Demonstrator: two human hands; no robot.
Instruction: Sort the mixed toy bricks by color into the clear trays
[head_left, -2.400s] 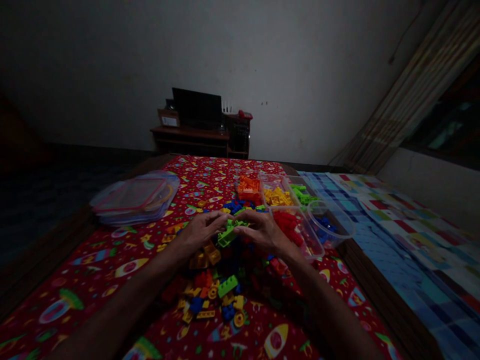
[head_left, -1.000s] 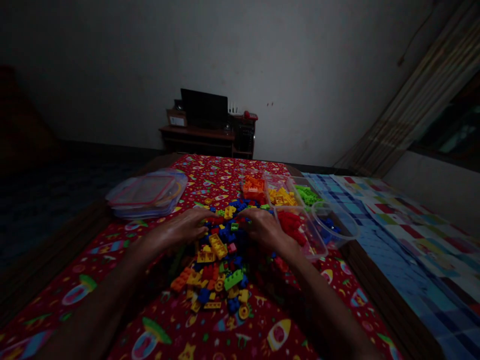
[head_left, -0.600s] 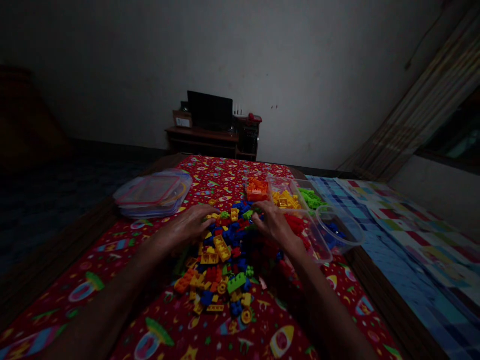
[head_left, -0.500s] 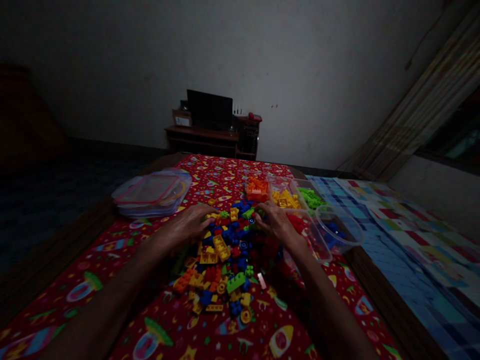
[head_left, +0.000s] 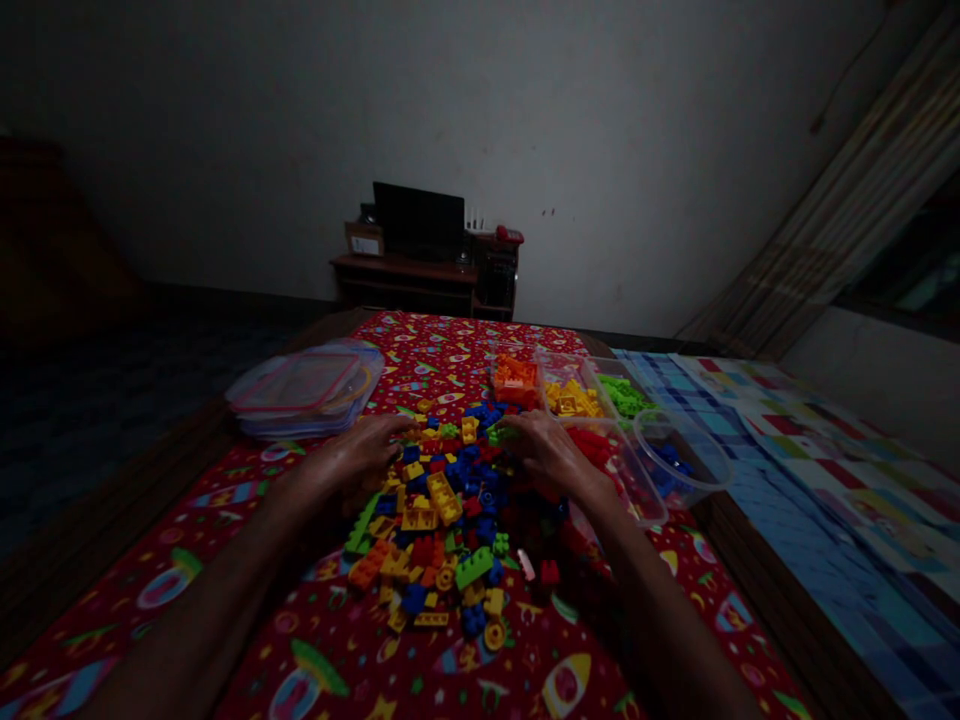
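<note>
A loose pile of building bricks (head_left: pixel 444 498) in yellow, blue, red, orange and green lies on a red patterned cloth (head_left: pixel 420 350). My left hand (head_left: pixel 369 446) is at the pile's upper left edge, fingers bent towards some yellow bricks; its fingertips are dim and I cannot make out a grip. On the upper right side of the pile, my right hand (head_left: pixel 541 446) reaches over blue and green bricks, its fingers curled down and partly hidden. Clear containers at the right hold orange bricks (head_left: pixel 514 378), yellow bricks (head_left: pixel 573 399), green bricks (head_left: pixel 622 396), red bricks (head_left: pixel 594 445) and blue bricks (head_left: pixel 673 460).
Stacked clear lids (head_left: pixel 304 390) lie on the cloth at the left. A blue checked cloth (head_left: pixel 780 530) spreads beyond the wooden edge at the right. Against the far wall stands a desk (head_left: pixel 405 268) with a dark monitor (head_left: pixel 420 218).
My left hand has moved a little left, uncovering green and yellow bricks. My right hand has shifted slightly, and a red brick now shows below it beside the pink piece.
</note>
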